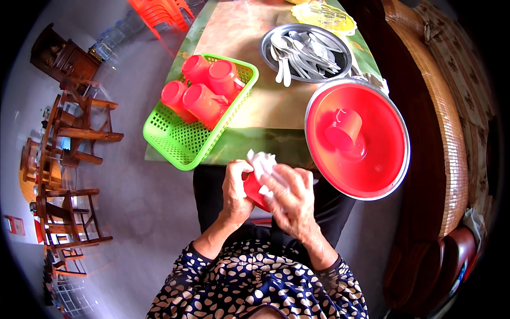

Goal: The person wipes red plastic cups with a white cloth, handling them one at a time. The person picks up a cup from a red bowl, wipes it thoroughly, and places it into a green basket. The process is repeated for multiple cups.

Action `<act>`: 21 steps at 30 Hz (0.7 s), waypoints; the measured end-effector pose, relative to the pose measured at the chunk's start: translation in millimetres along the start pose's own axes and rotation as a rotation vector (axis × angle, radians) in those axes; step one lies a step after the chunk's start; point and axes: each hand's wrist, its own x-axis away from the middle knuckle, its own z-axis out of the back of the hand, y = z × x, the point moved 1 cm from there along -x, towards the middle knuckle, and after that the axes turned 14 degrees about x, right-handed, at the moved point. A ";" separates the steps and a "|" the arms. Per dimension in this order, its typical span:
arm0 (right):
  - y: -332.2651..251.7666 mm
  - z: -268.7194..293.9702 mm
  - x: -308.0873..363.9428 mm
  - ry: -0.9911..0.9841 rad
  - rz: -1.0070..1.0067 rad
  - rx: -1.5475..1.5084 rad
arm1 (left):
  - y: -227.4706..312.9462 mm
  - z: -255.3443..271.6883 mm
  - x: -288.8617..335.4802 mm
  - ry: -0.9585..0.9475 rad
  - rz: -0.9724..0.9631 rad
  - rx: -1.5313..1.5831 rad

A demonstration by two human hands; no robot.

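Observation:
Over my lap, my left hand is wrapped around a red cup. My right hand presses a crumpled white cloth against the cup and partly covers it; the fingers are slightly blurred. Whether the white piece is cloth or paper is hard to tell. Ahead and to the left, several red cups stand upside down in a green plastic basket. To the right, another red cup lies tilted in a red basin, which has a metal rim around it.
The basket sits on a table with green edging. Farther back are a metal bowl heaped with spoons and a yellow tray. A woven-topped bench lines the right side. Wooden chairs and stacked orange stools stand left.

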 end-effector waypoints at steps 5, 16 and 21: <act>-15.0 -2.0 10.4 -0.075 -0.078 0.097 | -0.6 -1.0 -3.2 -0.037 0.017 0.004; 2.0 -21.7 13.2 0.263 -0.185 0.080 | -14.5 -16.4 15.1 0.022 0.509 0.828; 2.6 -4.6 13.7 0.061 -0.151 -0.219 | -16.4 -13.7 11.0 -0.025 0.533 0.721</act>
